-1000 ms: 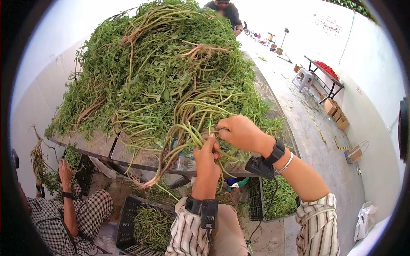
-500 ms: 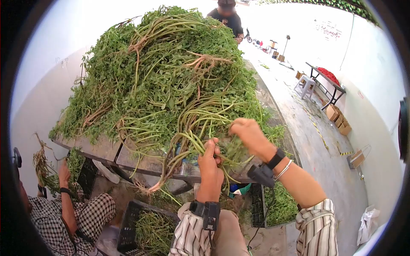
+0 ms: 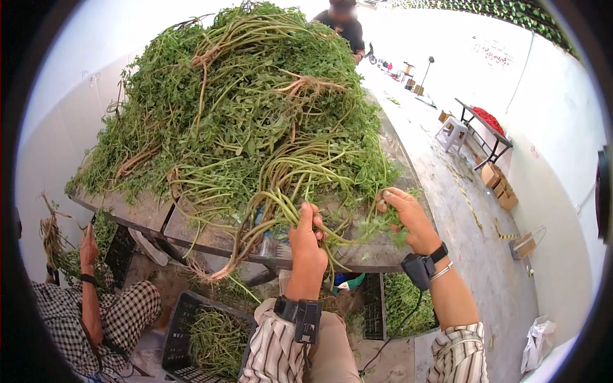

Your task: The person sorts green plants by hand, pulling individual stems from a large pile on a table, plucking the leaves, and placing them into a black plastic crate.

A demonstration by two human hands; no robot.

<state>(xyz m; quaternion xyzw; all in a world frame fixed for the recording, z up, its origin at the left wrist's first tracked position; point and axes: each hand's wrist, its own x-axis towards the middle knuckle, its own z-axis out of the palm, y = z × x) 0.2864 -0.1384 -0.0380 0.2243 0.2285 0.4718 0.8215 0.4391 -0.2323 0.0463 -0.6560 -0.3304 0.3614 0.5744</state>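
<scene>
My left hand [image 3: 308, 252] is closed around a bunch of long green stems [image 3: 271, 204] in front of the pile. Pale, stringy roots [image 3: 217, 274] hang from the bunch past the table's front edge. To the right, my right hand [image 3: 408, 220] has its fingers curled in a pinch. Green leafy sprigs [image 3: 399, 237] show at its fingers, partly blurred. A large heap of leafy greens [image 3: 236, 108] with rooted stems on top covers much of the table [image 3: 211, 237].
A black crate [image 3: 172, 338] holding stems stands at lower left. Another crate of greens [image 3: 408, 306] is under the table at right. A person in checked clothes [image 3: 128, 306] sits at left holding a rooted plant. Another person [image 3: 345, 29] stands behind the heap.
My right hand has moved right and slightly down, away from the bunch, with green leaves at its fingers. My left hand keeps its grip on the stems. The view has shifted slightly.
</scene>
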